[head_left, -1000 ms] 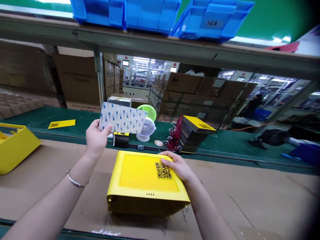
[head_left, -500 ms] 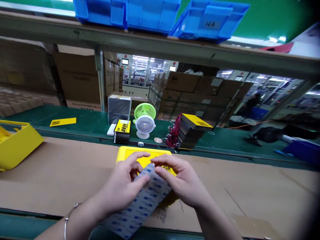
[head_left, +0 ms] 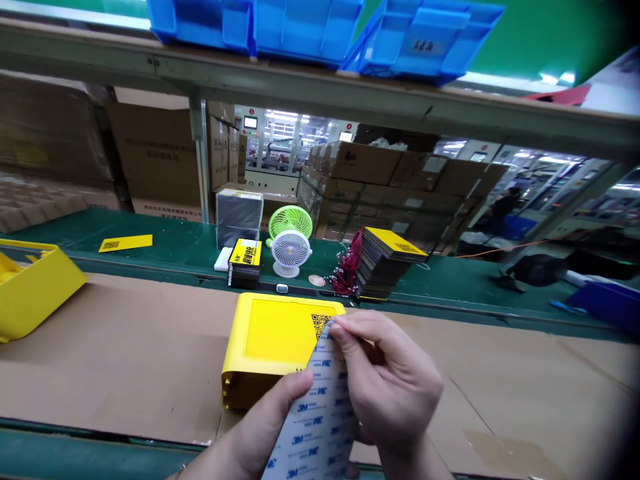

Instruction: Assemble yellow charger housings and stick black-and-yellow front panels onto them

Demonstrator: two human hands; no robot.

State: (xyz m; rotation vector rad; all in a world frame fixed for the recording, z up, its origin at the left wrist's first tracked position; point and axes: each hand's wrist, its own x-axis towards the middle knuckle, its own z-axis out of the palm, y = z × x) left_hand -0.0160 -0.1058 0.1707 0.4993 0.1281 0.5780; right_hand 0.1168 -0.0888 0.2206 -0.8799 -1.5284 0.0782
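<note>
An adhesive sheet (head_left: 313, 427) with a white backing printed in blue "3M" marks is held up, tilted, in front of me. My left hand (head_left: 265, 417) grips its left edge, thumb on the printed side; the other fingers are mostly hidden behind it. At the sheet's top corner, my right hand (head_left: 390, 380) pinches with thumb and forefinger, the rest of its fingers curled. Just beyond lies a yellow plastic housing (head_left: 275, 327) with a recessed top panel and a QR code; its near side looks hollow, and the sheet and right hand cover part of it.
Another yellow housing (head_left: 40, 293) sits at the left. On the green ledge are a yellow panel (head_left: 125, 244), a small card stack (head_left: 245, 263), two little fans (head_left: 291, 250), red wires (head_left: 347, 267) and a tall panel stack (head_left: 387, 263). Blue bins (head_left: 305, 30) hang above.
The sheet has swung more upright and moved right and nearer. My right hand has closed on its top corner; my left hand has dropped lower, uncovering the yellow housing.
</note>
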